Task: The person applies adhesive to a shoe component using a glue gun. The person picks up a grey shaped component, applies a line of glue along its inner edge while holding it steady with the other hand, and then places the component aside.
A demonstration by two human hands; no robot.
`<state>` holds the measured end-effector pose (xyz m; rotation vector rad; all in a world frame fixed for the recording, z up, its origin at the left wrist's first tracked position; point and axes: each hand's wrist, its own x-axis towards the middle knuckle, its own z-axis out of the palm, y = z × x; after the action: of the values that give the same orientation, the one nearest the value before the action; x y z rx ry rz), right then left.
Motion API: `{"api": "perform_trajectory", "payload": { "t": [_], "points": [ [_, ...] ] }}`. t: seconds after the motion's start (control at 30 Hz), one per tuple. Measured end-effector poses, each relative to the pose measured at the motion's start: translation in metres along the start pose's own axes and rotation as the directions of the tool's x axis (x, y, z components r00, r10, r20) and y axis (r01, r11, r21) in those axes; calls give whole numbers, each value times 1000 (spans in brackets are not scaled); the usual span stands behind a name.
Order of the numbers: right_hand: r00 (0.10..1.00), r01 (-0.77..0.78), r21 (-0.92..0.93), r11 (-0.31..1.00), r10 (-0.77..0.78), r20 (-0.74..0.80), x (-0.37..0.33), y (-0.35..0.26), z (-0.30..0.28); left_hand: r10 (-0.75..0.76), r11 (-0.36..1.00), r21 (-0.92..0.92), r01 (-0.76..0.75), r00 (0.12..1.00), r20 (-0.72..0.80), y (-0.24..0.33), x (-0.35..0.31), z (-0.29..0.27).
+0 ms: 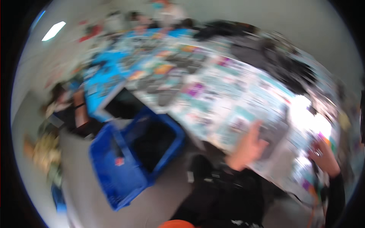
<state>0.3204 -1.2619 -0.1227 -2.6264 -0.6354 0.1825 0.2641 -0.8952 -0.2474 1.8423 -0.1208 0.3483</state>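
The whole view is smeared by motion. My left hand (249, 148) is over the near edge of the table, fingers stretched and apart, with nothing visible in it. Just right of it lies a flat dark-grey piece (274, 136), perhaps cloth; whether the hand touches it I cannot tell. My right hand (326, 157) is at the table's right end, below a glaring white light (310, 116). Its fingers look curled round something small, dark and shiny (318, 152), whose kind is too blurred to tell.
Printed sheets cover the table (213, 98), with rows of grey pieces (163, 83) on it. A dark heap of fabric (270, 57) lies along the far side. Blue bins (118, 171) stand at the left near a black panel (124, 104). Other people (167, 15) sit farther off.
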Motion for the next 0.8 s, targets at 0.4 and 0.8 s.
{"api": "perform_trajectory", "payload": {
  "t": [0.4,0.8],
  "points": [
    [974,-212,-373,903,228,-3,-34,22,15,140,930,357,-82,980,-140,17,12,-5],
    [913,-376,392,839,409,-1,19,-9,4,122,905,423,-34,976,-182,3,7,-10]
  ]
}}
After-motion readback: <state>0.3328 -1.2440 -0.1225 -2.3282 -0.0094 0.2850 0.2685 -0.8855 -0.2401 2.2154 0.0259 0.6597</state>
